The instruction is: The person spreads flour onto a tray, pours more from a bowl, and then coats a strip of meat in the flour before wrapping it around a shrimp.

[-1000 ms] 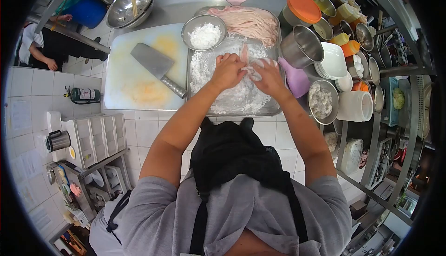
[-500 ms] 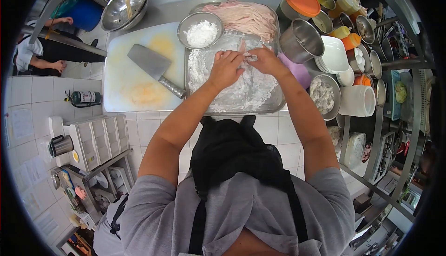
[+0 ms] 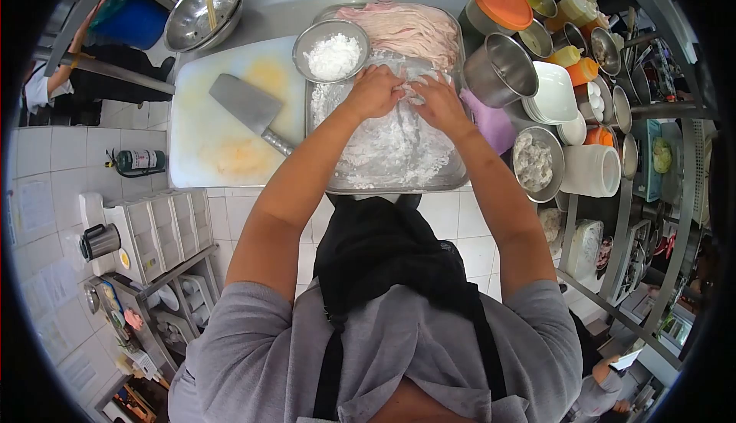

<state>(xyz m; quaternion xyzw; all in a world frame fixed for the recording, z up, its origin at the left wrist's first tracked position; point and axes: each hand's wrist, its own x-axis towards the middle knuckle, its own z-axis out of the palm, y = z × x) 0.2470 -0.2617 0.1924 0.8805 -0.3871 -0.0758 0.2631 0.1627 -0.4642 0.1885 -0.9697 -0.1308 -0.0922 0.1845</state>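
A metal tray (image 3: 452,174) dusted with white flour lies in front of me. Long, pale pink strips of what looks like raw meat or skin (image 3: 406,28) are heaped at its far end. My left hand (image 3: 374,92) is over the middle of the tray, its fingers curled on a small floured strip (image 3: 408,92). From the other side, my right hand (image 3: 438,105) has its fingers bent onto the same strip. The fingertips are partly hidden by flour and by the strip. A metal bowl of white flour (image 3: 332,53) sits just beyond my left hand.
To the left, a cleaver (image 3: 245,105) lies on a stained white cutting board (image 3: 199,131). Beyond it are metal bowls with chopsticks (image 3: 208,5). Along the right stand a metal pot (image 3: 500,70), an orange-lidded container (image 3: 502,3), white dishes (image 3: 553,93) and a bowl of pale food (image 3: 534,162).
My hands have lowered toward the tray and the right hand has shifted slightly nearer to me. The floured strip is now down by the tray's surface. A person at far left has moved.
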